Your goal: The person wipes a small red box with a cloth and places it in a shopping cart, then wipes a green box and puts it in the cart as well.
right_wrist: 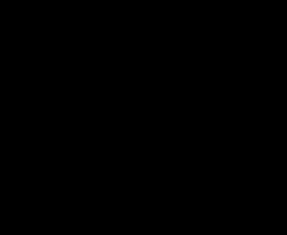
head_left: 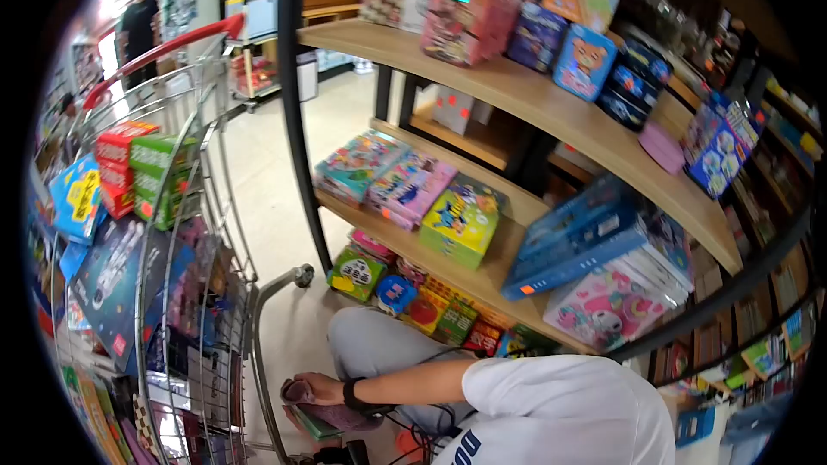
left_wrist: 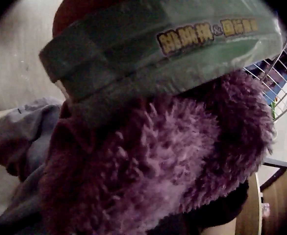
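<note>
In the head view the right hand (head_left: 324, 389), with a black band at its wrist, holds a fuzzy purple cloth (head_left: 355, 418) against a flat green box (head_left: 315, 424). Under the box only a sliver of the left hand (head_left: 328, 443) shows, gripping it from below; most of its fingers are hidden. From the left wrist, the shiny green box (left_wrist: 119, 46) with yellow lettering lies tilted across the top, touching the shaggy purple cloth (left_wrist: 168, 142). A blurred part of the left hand (left_wrist: 79, 13) shows above the box. The right wrist view is black.
A shopping cart (head_left: 250, 362) full of boxed goods stands at the left. Ahead and to the right are wooden shelves (head_left: 517, 90) with colourful boxes, more boxes below. The person's bent knee (head_left: 370, 340) is beside the hands. Another person (head_left: 139, 30) stands far back.
</note>
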`<state>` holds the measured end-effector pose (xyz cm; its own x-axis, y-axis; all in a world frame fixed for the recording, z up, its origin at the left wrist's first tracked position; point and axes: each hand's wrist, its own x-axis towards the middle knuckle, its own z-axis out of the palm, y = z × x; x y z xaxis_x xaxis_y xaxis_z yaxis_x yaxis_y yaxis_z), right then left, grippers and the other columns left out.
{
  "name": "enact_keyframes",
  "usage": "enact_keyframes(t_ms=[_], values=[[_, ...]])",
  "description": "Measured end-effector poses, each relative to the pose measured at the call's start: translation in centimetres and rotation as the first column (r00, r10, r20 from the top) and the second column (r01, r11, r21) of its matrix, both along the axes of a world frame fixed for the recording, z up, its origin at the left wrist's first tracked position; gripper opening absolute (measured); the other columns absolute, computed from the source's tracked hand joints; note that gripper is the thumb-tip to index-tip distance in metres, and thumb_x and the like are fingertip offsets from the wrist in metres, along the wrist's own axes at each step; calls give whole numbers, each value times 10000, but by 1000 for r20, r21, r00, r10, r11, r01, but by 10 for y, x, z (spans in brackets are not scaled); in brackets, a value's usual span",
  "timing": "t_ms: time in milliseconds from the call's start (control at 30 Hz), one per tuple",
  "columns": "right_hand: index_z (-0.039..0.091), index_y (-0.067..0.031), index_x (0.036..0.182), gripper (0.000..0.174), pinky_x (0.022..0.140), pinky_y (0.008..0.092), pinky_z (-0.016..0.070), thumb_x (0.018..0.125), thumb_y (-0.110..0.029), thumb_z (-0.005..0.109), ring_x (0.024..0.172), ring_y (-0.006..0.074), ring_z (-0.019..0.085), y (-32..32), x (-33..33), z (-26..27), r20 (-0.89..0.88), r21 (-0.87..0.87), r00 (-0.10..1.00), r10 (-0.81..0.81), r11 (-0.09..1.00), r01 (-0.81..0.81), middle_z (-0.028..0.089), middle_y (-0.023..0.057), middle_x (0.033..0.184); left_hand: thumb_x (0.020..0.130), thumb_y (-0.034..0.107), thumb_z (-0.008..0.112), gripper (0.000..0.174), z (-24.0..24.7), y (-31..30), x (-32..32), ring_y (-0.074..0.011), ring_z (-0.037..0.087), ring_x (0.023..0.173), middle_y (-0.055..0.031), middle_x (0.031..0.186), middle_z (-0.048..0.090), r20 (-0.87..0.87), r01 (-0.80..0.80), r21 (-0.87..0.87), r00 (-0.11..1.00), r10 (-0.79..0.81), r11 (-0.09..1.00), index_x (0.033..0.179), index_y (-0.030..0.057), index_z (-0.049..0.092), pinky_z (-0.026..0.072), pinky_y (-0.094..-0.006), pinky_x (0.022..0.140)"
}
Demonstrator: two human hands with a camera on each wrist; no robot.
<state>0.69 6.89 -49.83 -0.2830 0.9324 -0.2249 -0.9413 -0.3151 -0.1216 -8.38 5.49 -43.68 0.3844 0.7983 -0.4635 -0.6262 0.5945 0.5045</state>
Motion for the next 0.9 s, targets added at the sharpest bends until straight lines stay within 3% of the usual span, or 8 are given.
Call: enact_keyframes(t_ms=[100,133,233,267,467,567,733,900], values=[[463,-17,891,109,763,318,456,929,-107,414,821,168,520,-5,-2,14,-88,16,995,-56,998,58,518,71,902,922,500,376,594,-1,-3,1,-227,426,1214,-64,1326,453,-36,18,14,999,-17,1000,1338,76,396,319,-367,1044],[477,-14,895,97,753,320,453,909,-102,439,817,184,530,-5,-2,5,345,248,930,-129,968,42,529,86,890,921,505,375,597,-3,-5,-1,-228,426,1215,-64,1327,452,-46,25,23,999,-24,999,1337,76,396,318,-368,1045],[511,-8,892,116,727,340,449,858,-120,516,802,248,570,-31,10,48,902,412,-68,-426,898,-156,566,135,846,919,520,374,609,-7,-10,-1,-230,423,1218,-63,1330,450,-76,40,46,996,-37,998,1337,78,397,317,-372,1047],[537,-14,883,188,703,378,453,808,-181,579,796,339,594,-37,11,58,898,409,-141,-417,909,-82,593,184,807,918,525,374,613,-8,-13,-4,-231,422,1219,-62,1331,450,-90,45,58,995,-40,997,1337,79,398,316,-373,1048],[564,-31,845,240,699,414,463,738,-232,637,840,392,594,-40,4,43,912,395,-136,-388,918,26,614,211,822,912,556,372,636,-31,-29,-21,-235,418,1224,-60,1337,447,-278,148,279,958,-68,949,1336,83,400,313,-380,1052],[568,-14,824,270,683,410,472,709,-235,671,814,401,601,-48,-5,43,912,411,-53,-407,906,106,614,224,797,901,573,377,616,-31,-39,-28,-248,446,1195,-69,1289,492,-76,52,-153,995,-64,987,1284,98,458,340,-388,1029],[585,2,841,312,691,412,486,690,-252,687,806,391,617,-49,-24,45,912,388,-185,-366,917,97,622,225,786,909,526,387,553,-39,-38,-39,-235,513,1107,-60,1213,544,46,127,138,990,-134,982,1229,90,503,409,-371,964],[599,8,813,332,696,417,484,686,-288,680,796,396,611,-50,-35,47,913,377,-164,-373,926,-5,619,228,772,908,524,389,537,-19,-50,-54,-228,520,1077,-57,1191,541,24,-12,-44,1000,13,999,1205,91,500,421,-363,943]])
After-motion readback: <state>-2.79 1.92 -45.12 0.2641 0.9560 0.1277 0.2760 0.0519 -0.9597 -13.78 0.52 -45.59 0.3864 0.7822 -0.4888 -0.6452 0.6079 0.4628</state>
